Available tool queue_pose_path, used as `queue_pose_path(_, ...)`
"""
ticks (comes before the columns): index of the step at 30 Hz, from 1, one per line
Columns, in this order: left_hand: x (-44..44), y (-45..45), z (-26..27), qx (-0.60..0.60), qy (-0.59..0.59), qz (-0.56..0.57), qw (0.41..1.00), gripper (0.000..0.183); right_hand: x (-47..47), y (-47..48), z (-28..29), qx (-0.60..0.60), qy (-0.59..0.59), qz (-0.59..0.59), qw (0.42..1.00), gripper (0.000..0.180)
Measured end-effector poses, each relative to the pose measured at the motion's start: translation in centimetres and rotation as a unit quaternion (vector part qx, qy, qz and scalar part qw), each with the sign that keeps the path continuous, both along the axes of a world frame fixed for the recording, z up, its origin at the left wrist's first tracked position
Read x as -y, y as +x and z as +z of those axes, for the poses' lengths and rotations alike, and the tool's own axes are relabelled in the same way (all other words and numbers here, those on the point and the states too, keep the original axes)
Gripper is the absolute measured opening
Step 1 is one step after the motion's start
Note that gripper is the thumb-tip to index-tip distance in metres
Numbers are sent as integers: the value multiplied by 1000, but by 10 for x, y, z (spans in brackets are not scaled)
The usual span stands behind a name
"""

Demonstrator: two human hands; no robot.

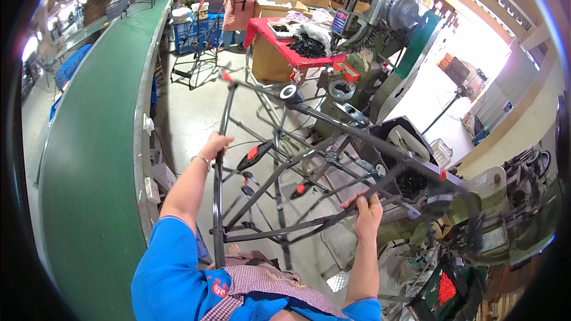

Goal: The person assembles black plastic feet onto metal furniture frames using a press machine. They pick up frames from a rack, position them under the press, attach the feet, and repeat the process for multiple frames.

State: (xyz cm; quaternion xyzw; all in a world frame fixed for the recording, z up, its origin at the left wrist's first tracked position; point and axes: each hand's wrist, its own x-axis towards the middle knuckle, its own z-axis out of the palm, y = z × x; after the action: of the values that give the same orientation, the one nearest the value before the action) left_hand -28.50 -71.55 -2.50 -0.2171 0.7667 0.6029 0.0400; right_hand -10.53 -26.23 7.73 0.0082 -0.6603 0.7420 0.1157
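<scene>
A black metal tube frame [267, 183] with crossing bars and red-and-black plastic fittings spans the space before my chest. My left hand [218, 143] is wrapped around its long left tube, a bracelet on that wrist. On the right, my right hand [366, 209] grips a lower bar of the same frame, the thumb side partly hidden by the bar. A round black-and-white part [290, 94] sits near the frame's upper tube. One red-and-black fitting [253, 155] lies between the hands. The frame's right end is blurred.
A green conveyor belt [96, 151] runs along my left. Heavy green machines [379, 22] stand at the right, beside a black bin [408, 183] of dark parts. Ahead are a red-covered table [272, 38], another metal frame [192, 64] and a co-worker [241, 4] in an apron.
</scene>
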Motion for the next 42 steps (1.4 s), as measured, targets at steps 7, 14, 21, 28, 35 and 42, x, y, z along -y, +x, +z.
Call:
queue_pose_path(7, -31, 32, -130, 193, -2, -254, 948, 36, 90, -79, 36, 95, -22, 10, 995, 14)
queue_pose_path(14, -47, -14, 33, -329, -213, -222, 893, 27, 142, -171, -53, 247, 157, 20, 956, 21)
queue_pose_path(21, -130, -137, 162, -613, -423, -319, 586, 51, 182, -243, -101, 177, 260, 24, 949, 37)
queue_pose_path(28, -170, -171, 157, -380, -458, -629, 500, 21, 180, -314, -135, 99, 336, 31, 936, 34)
queue_pose_path(35, -120, -224, 161, -465, -305, -574, 601, 14, 45, -249, -144, 80, 373, -347, 857, 12)
queue_pose_path(42, -112, -276, 162, -515, -251, -547, 611, 17, 33, -197, -295, 379, -234, -197, 874, 46)
